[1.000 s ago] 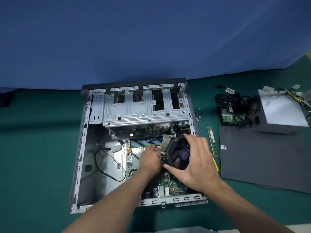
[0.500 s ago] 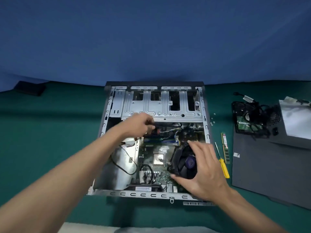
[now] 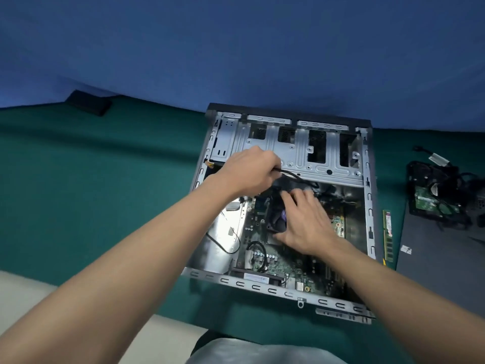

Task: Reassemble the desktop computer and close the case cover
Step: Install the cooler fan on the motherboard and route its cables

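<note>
Single view, head-worn, wide-angle. The camera sits at the near edge of the green table [image 3: 91, 195] and faces forward and steeply down.

Both forearms enter from the near corners and converge at frame centre. There the left hand [image 3: 252, 169] and right hand [image 3: 307, 222] meet over the open computer case [image 3: 262, 286]. Range is close.

The case lies slightly right of centre, skewed to the frame, with its whole outline in view. The blue backdrop [image 3: 236, 48] fills the far upper part, and its junction with the table bows, consistent with lens distortion.

The right edge crops the grey case cover [image 3: 441, 271]. The near edge takes in a pale strip [image 3: 31, 298] at left and the person's clothing [image 3: 262, 350] at centre.
</note>
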Available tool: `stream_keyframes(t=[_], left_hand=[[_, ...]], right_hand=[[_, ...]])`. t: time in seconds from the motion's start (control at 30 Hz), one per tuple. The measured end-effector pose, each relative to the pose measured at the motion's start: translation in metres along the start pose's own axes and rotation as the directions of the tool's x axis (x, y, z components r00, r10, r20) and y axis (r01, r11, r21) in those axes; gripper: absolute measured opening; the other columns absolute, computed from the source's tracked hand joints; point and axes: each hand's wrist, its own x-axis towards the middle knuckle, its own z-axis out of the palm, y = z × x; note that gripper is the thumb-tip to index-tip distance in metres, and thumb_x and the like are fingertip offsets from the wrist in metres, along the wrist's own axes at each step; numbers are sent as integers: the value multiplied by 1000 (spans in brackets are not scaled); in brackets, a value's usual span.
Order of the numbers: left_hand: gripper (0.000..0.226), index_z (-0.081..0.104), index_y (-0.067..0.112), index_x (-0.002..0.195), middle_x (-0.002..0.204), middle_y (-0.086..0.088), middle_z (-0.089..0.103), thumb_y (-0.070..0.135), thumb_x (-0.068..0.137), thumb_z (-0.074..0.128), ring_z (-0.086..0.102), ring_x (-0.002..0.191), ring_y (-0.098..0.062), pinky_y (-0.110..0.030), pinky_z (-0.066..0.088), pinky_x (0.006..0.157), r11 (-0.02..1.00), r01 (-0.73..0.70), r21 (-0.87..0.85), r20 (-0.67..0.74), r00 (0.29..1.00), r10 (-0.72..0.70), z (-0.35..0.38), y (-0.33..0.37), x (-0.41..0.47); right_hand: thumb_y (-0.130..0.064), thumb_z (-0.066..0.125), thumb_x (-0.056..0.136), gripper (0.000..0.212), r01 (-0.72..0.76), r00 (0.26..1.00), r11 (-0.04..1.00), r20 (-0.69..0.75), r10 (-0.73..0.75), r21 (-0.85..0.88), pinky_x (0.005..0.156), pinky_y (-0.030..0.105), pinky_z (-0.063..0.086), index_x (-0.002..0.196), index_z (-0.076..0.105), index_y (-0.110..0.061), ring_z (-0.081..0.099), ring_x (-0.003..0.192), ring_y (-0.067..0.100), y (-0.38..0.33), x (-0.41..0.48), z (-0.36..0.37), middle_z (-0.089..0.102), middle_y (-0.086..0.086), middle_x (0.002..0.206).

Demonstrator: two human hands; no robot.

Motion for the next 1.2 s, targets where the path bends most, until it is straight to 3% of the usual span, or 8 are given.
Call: stream_keyframes(t=[0.17, 0.4, 0.5, 0.57, 0.67, 0.8, 1.03, 1.2], left_hand=[[18, 65, 18, 90, 81, 1, 59, 29, 97, 52, 52, 80, -24, -33, 38, 67, 998, 32, -52, -45, 998, -34, 7, -2, -1], [18, 67, 17, 107, 101, -3, 69, 26, 95, 57, 60, 96, -25, -38, 48, 83, 993, 51, -108, 42, 998, -47, 27, -17, -25], [30, 60, 18, 119, 115, 2, 62, 26, 90, 63, 52, 110, -18, -34, 39, 95, 994, 96, -59, -109, 989, -102, 45, -27, -50], [25, 57, 18, 111, 111, 3, 57, 20, 88, 66, 52, 104, -15, -28, 41, 94, 947, 233, -220, -182, 944, -275, 57, -30, -71], [16, 52, 20, 92, 104, 2, 60, 16, 89, 67, 56, 85, -10, -19, 49, 79, 786, 498, -367, 171, 866, -469, 73, -31, -92], [39, 48, 16, 124, 122, 3, 58, 23, 90, 67, 56, 109, -17, -29, 45, 91, 701, 593, -396, 569, 758, -319, 91, -28, -100], [40, 67, 19, 107, 114, 1, 62, -11, 88, 49, 54, 86, -4, -9, 42, 58, 650, 568, -504, 589, 777, -222, 90, -33, -107], [50, 75, 25, 98, 124, 5, 65, -9, 86, 40, 56, 111, -10, -18, 37, 88, 768, 480, -424, 503, 830, -242, 87, -29, -110]], right_hand=[[-63, 71, 68, 96, 133, 988, 987, 91, -125, -94, 97, 38, 41, 136, 34, -7, 37, 110, 23, -12, -1, 17, 44, 9, 125], [-69, 68, 64, 107, 141, 963, 990, 227, -144, 33, 103, 41, 37, 144, 25, -12, 30, 125, 25, -15, -6, 21, 34, 8, 141], [-68, 68, 65, 101, 107, 978, 994, 175, -110, 26, 99, 37, 38, 141, 29, -15, 32, 111, 19, -17, -11, 27, 40, 6, 131], [-68, 68, 66, 94, 68, 987, 998, 148, -69, 18, 96, 34, 38, 136, 34, -15, 29, 104, 14, -16, -11, 27, 41, 3, 124], [-67, 69, 66, 94, 38, 988, 999, 150, -40, 15, 98, 35, 38, 135, 33, -15, 32, 105, 15, -14, -7, 27, 42, 4, 124], [-69, 70, 64, 95, 60, 986, 998, 158, -61, 12, 91, 32, 39, 133, 33, -15, 26, 96, 12, -11, -5, 24, 43, 3, 118], [-68, 70, 63, 94, 52, 984, 999, 169, -52, 4, 87, 31, 39, 131, 34, -15, 30, 96, 14, -11, -4, 23, 43, 3, 114], [-67, 68, 64, 89, 87, 981, 996, 172, -84, -8, 80, 27, 34, 127, 37, -14, 30, 92, 13, -11, -5, 25, 30, -4, 101]])
